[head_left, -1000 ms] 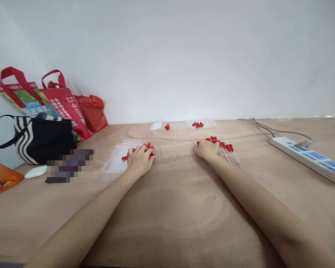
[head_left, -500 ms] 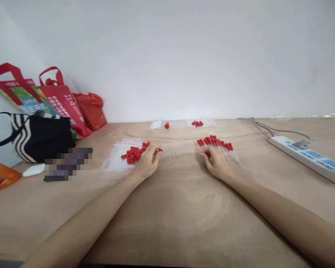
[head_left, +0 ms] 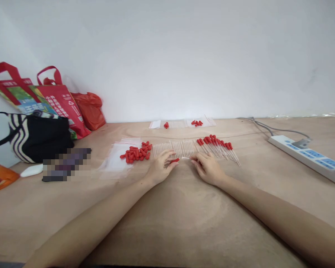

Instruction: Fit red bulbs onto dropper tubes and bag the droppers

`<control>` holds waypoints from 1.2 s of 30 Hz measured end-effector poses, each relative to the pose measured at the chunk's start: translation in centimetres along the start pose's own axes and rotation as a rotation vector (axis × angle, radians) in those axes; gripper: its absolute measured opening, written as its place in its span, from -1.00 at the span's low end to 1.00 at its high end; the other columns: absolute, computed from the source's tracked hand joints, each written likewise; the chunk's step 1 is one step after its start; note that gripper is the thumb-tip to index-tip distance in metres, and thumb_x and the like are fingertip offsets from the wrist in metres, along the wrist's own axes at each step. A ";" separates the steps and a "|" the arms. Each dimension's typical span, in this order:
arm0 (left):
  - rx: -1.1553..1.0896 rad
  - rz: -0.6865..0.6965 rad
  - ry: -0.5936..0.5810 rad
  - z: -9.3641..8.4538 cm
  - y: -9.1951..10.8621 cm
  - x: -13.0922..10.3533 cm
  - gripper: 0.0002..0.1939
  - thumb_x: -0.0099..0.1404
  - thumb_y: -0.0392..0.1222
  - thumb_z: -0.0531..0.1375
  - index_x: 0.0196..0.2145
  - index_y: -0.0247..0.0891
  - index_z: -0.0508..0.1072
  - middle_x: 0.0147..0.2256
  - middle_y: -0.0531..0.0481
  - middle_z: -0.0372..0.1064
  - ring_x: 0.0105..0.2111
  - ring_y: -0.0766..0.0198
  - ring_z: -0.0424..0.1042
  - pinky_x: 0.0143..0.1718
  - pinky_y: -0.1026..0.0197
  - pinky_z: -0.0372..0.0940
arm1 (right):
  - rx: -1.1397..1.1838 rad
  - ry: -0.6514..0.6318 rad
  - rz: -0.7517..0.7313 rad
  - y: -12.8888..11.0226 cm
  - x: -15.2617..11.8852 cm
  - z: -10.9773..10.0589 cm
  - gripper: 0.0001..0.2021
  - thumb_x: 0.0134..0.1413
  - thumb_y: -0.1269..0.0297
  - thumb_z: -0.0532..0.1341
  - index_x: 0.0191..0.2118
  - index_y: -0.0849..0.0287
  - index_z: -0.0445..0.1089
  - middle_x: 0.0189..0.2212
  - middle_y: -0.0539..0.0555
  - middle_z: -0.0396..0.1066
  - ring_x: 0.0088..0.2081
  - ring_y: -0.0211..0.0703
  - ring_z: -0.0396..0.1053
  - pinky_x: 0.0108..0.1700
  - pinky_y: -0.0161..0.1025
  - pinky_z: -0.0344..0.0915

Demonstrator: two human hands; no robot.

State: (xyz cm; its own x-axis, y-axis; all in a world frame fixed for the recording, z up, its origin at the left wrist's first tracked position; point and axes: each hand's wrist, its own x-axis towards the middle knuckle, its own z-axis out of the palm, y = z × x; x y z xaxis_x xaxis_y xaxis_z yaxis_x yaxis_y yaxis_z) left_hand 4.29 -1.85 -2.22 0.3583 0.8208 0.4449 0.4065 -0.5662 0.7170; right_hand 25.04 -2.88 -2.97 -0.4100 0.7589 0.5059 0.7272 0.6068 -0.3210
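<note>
Between the fingers of my left hand point(head_left: 162, 166) is a red rubber bulb point(head_left: 174, 160), pointing right. My right hand point(head_left: 208, 167) pinches a clear dropper tube point(head_left: 186, 159), its free end facing the bulb with a small gap between them. Just behind both hands lies a row of bare clear tubes point(head_left: 181, 148). Right of the row, several droppers with red bulbs fitted point(head_left: 219, 144) are fanned out. Left of my left hand, a pile of loose red bulbs point(head_left: 135, 153) rests partly on clear plastic bags point(head_left: 115, 160).
More small bags with red bulbs point(head_left: 197, 123) and tubes lie by the wall. A power strip point(head_left: 307, 154) with a grey cable is at right. Shopping bags point(head_left: 64, 106), a black bag point(head_left: 44, 137), a white object point(head_left: 32, 170) and an orange packet point(head_left: 1, 175) stand at left.
My left hand has moved right from the bulb pile, carrying a red bulb. My right hand has come slightly left and nearer me with a clear tube. The hands are closer together.
</note>
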 end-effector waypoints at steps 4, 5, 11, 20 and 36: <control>0.206 0.089 -0.034 -0.2 0.3 0.2 -0.85 0.19 -0.26 0.09 -0.28 -0.28 0.42 -0.10 -0.12 0.24 -0.12 0.19 0.33 -0.12 0.13 0.29 | -0.037 -0.025 -0.026 -0.3 0.0 0.0 -0.81 0.12 0.33 -0.05 -0.25 0.16 0.27 -0.36 0.05 0.39 -0.38 -0.25 0.30 -0.28 -0.24 -0.01; 0.238 0.106 -0.034 -0.3 0.3 0.2 -0.86 0.19 -0.27 0.09 -0.30 -0.27 0.42 -0.12 -0.11 0.27 -0.11 0.20 0.32 -0.12 0.13 0.28 | -0.042 -0.027 -0.028 -0.3 -0.1 0.0 -0.81 0.12 0.33 -0.05 -0.24 0.16 0.28 -0.36 0.05 0.39 -0.38 -0.25 0.30 -0.28 -0.24 -0.02; 0.243 0.139 -0.056 -0.2 0.3 0.3 -0.85 0.20 -0.30 0.07 -0.30 -0.27 0.42 -0.20 -0.07 0.32 -0.18 0.26 0.34 -0.12 0.17 0.25 | -0.010 -0.044 -0.037 -0.3 -0.1 0.0 -0.80 0.13 0.33 -0.05 -0.22 0.15 0.28 -0.34 0.03 0.41 -0.39 -0.27 0.30 -0.27 -0.24 -0.02; 0.240 0.141 -0.087 -0.2 0.5 0.3 -0.86 0.21 -0.29 0.06 -0.30 -0.27 0.41 -0.26 -0.04 0.35 -0.23 0.27 0.35 -0.16 0.21 0.25 | 0.010 -0.024 -0.030 -0.3 -0.1 0.0 -0.80 0.13 0.31 -0.05 -0.22 0.14 0.29 -0.37 0.03 0.40 -0.39 -0.27 0.31 -0.26 -0.24 0.00; 0.339 0.235 -0.231 -0.2 0.8 0.1 -0.79 0.26 -0.28 -0.03 -0.35 -0.30 0.40 -0.43 -0.02 0.30 -0.40 0.30 0.32 -0.32 0.28 0.22 | -0.115 -0.080 -0.120 -0.2 0.0 -0.4 -0.78 0.09 0.33 -0.02 -0.31 0.13 0.37 -0.41 0.02 0.41 -0.42 -0.27 0.25 -0.27 -0.22 -0.13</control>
State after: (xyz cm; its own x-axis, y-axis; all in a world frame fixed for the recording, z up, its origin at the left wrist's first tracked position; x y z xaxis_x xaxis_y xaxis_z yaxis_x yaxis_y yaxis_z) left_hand 4.48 -2.23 -1.52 0.6356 0.6504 0.4159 0.5295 -0.7593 0.3782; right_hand 25.06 -3.10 -2.57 -0.5368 0.7019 0.4682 0.7267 0.6666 -0.1661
